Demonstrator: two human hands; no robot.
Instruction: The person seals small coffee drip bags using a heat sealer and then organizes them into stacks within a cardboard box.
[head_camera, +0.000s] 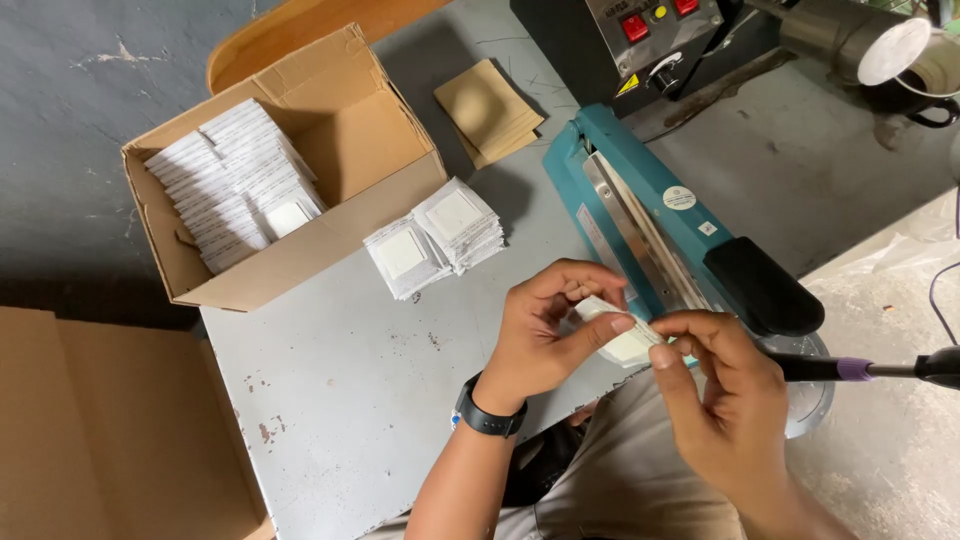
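My left hand (545, 330) and my right hand (715, 385) together pinch a small clear plastic pouch (622, 338) holding a white pad, just in front of the teal heat sealer (655, 215). My left thumb and fingers grip its left end; my right fingertips hold its right end. A black watch sits on my left wrist. The sealer's arm with its black handle (762, 285) lies down, to the right of the pouch.
A stack of sealed white pouches (435, 235) lies on the grey metal table (340, 390). An open cardboard box (370, 150) holds several rows of pouches. Brown paper pieces (490, 110) lie behind. A flat cardboard sheet (100, 430) sits at left.
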